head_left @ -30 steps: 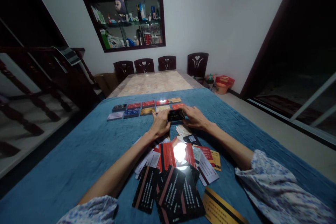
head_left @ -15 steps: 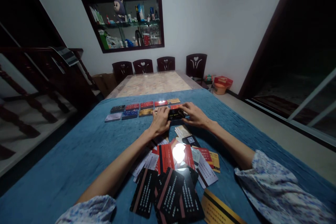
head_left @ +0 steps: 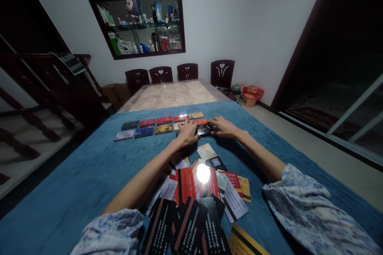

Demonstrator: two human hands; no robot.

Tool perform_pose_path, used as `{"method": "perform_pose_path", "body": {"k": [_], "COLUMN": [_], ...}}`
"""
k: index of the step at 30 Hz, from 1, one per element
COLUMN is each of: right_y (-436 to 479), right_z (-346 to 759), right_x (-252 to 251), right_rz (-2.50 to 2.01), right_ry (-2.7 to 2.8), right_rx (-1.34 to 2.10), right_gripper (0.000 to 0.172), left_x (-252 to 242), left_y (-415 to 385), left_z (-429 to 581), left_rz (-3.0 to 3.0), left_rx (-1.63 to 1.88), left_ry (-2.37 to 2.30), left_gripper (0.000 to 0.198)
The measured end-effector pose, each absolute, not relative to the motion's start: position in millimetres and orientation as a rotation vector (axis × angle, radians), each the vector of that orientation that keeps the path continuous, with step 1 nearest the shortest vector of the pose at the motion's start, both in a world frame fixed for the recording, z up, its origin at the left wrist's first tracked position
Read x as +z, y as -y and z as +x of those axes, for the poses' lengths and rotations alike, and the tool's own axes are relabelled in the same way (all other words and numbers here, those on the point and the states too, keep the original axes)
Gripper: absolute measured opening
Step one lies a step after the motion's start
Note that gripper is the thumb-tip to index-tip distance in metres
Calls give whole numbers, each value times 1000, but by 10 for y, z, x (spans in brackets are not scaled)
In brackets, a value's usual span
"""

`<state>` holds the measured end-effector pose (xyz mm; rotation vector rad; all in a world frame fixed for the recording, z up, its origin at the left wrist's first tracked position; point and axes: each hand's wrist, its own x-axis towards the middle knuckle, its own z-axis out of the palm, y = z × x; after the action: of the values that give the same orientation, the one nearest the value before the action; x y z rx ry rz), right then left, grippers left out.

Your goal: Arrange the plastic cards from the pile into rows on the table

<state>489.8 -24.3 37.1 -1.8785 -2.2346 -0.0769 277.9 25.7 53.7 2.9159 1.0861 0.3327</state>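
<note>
My left hand and my right hand both reach forward over a blue cloth. Between them they pinch a black card, low over the cloth at the right end of two rows of cards. The rows hold red, blue, black and yellow cards laid side by side. A loose heap of cards, mostly black and red, lies close to me between my forearms. A bright glare spot sits on one red card in the heap.
Beyond the cloth the bare marble table top runs to several dark chairs by the wall. A wall cabinet with bottles and a toy hangs above. A stair rail is at left, a glass door at right.
Both hands moved the black card forward and down, from above the heap's far edge to the end of the near row. The view shifted slightly.
</note>
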Motion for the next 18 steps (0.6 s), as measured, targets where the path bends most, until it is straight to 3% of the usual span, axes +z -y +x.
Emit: {"method": "perform_pose_path", "body": {"k": [18], "right_y": [224], "right_z": [4885], "right_x": [277], "right_rz": [-1931], "right_ry": [2221], "right_rx": [-28], "right_gripper": [35], "left_x": [472], "left_y": [-348], "left_z": [2848], "left_rz": [2826], "left_rx": [267], "left_ry": [-1099], "left_gripper": [21]}}
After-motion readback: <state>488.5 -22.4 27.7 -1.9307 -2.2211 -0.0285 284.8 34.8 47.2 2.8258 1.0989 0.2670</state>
